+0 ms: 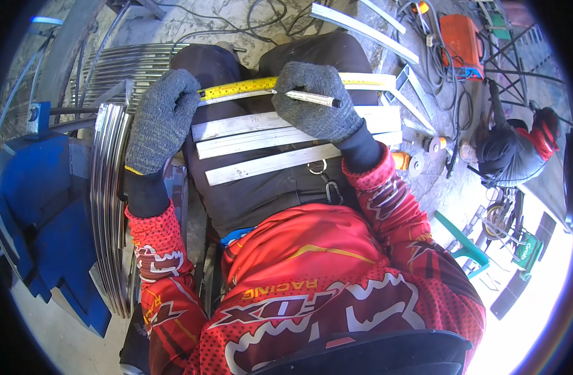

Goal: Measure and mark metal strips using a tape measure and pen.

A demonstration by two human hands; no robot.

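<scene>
A yellow tape measure blade (239, 89) lies along a pale metal bar (389, 82) across my thighs. My left hand (163, 122), in a grey knit glove, is closed on the left end of the tape; the bar's end there is hidden by the fingers. My right hand (314, 103), gloved alike, grips a white marker pen (314, 99) with a black end, its tip at the tape's lower edge. Nearer my body, more pale metal bars (236, 127) rest side by side over my lap, partly beneath my right hand.
Long shiny metal tubes (108, 206) are stacked at my left beside a blue metal machine part (55, 206). An orange machine (461, 44) with cables stands at the far right. Angle grinders (417, 164) lie on the floor, and a co-worker (514, 150) crouches beyond.
</scene>
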